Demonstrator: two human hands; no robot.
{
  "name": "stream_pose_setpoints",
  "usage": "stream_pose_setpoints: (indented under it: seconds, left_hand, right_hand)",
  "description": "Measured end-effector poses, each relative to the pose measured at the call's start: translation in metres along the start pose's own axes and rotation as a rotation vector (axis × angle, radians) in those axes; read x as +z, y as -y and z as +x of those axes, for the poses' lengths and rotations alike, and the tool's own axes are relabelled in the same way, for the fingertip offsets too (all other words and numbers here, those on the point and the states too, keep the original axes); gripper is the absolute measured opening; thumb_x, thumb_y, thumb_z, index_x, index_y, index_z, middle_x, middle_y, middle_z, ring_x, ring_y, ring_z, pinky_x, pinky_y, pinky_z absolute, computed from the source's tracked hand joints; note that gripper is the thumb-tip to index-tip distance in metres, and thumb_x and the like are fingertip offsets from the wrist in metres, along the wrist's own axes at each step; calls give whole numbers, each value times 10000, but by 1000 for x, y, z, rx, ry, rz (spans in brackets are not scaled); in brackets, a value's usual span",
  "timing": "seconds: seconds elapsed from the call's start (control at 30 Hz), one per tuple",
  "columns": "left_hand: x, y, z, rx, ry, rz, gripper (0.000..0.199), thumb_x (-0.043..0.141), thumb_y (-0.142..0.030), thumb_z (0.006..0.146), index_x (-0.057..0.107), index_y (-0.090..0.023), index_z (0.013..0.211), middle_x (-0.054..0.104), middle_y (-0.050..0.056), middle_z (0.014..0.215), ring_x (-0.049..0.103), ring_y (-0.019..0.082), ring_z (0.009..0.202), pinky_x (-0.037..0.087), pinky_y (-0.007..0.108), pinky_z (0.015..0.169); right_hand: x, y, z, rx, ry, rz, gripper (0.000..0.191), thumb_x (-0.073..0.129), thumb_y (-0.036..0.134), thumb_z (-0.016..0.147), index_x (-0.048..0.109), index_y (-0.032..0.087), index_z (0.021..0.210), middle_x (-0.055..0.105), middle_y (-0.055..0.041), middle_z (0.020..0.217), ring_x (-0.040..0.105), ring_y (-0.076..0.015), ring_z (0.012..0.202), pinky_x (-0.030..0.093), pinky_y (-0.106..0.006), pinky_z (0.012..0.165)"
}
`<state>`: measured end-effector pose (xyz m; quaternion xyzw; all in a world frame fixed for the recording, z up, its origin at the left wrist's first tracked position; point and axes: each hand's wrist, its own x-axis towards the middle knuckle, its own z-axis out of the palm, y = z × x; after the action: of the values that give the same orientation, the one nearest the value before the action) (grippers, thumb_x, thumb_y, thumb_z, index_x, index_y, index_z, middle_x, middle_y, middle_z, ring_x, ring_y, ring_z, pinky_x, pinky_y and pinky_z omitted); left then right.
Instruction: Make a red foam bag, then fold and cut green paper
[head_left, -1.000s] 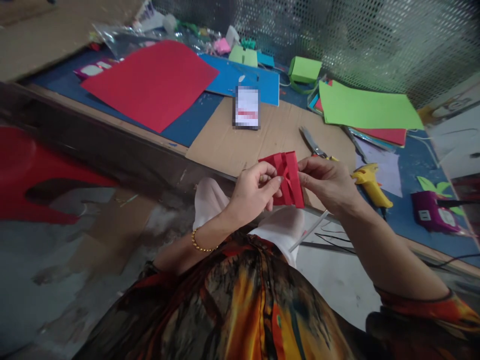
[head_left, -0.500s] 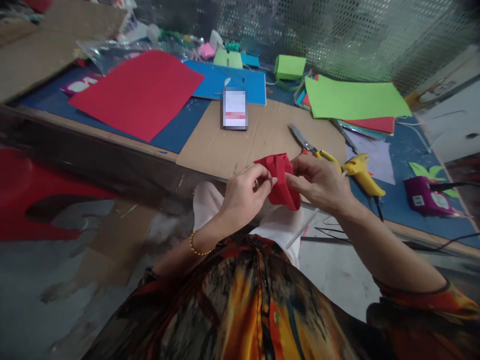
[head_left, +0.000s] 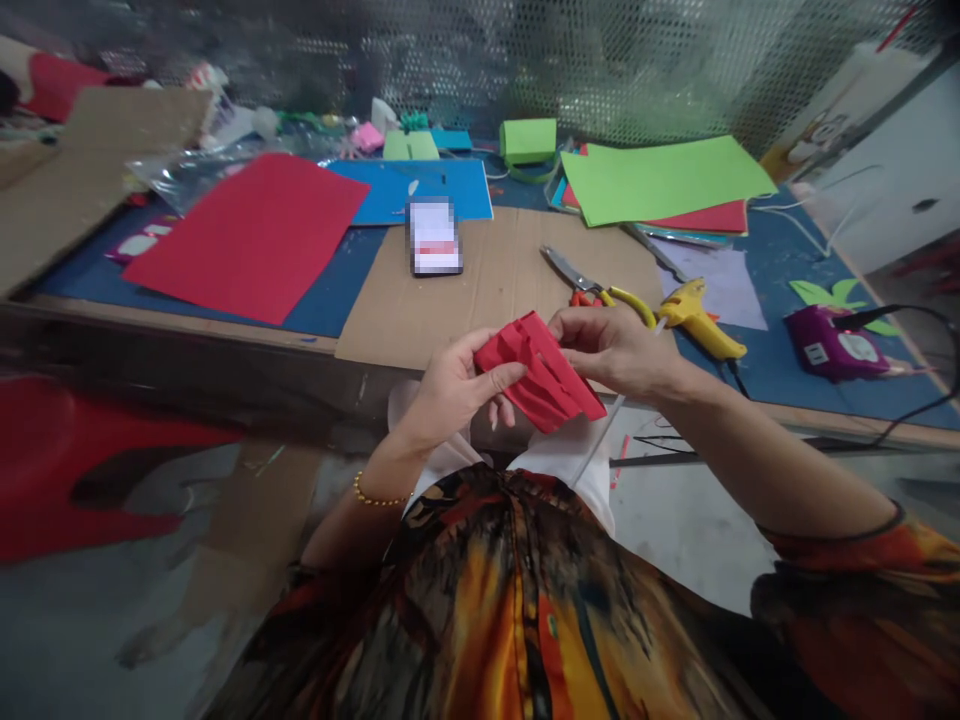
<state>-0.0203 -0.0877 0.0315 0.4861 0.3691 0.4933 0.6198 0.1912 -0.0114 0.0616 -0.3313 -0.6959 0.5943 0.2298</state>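
A folded red paper piece [head_left: 536,375] with slits and strips is held above my lap, in front of the table's edge. My left hand [head_left: 461,390] grips its left side, thumb on top and fingers underneath. At its upper right edge, my right hand [head_left: 619,350] pinches the paper between thumb and fingers. Just beyond my right hand lie scissors [head_left: 574,272] with yellow and red handles, on a brown cardboard sheet [head_left: 495,260]. A yellow glue gun [head_left: 701,320] rests beside my right wrist.
A phone [head_left: 435,238] lies on the cardboard. Large red paper [head_left: 251,235] and a blue sheet [head_left: 450,188] are to the left; green sheets [head_left: 660,180] are stacked at the back right. A purple device [head_left: 840,345] with a black cable stands far right.
The red paper piece has been turned and looks flatter, its slitted side now facing up. My left hand has shifted from pinching its front to holding its left side. The camera view has shifted.
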Motion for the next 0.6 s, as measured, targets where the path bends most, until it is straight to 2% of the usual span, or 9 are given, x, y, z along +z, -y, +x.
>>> stream_pose_setpoints:
  seconds: [0.13,0.3,0.6]
  left_hand:
    - [7,1,0,2,-44,25,501,950,-523,800,676,-190,1055,689,-44,665,647,123,462,481,213,428]
    - [5,5,3,65,-110,86,482,936,-571,805,727,-186,1005,675,-30,692,595,94,508,462,203,453]
    - [10,10,9,125,-103,76,405,954,-524,808,736,-207,934,659,-14,724,571,113,558,461,232,485]
  right_hand:
    - [-1,4,1,6,2,-13,522,989,566,704,632,193,777,645,9,716,563,-111,633,453,-245,557]
    - [-3,8,1,-3,31,-48,517,986,564,714,629,195,769,635,18,696,546,-102,617,431,-239,527]
    - [-4,5,0,17,34,-53,473,1006,554,683,689,226,809,700,4,773,606,-136,668,521,-281,585]
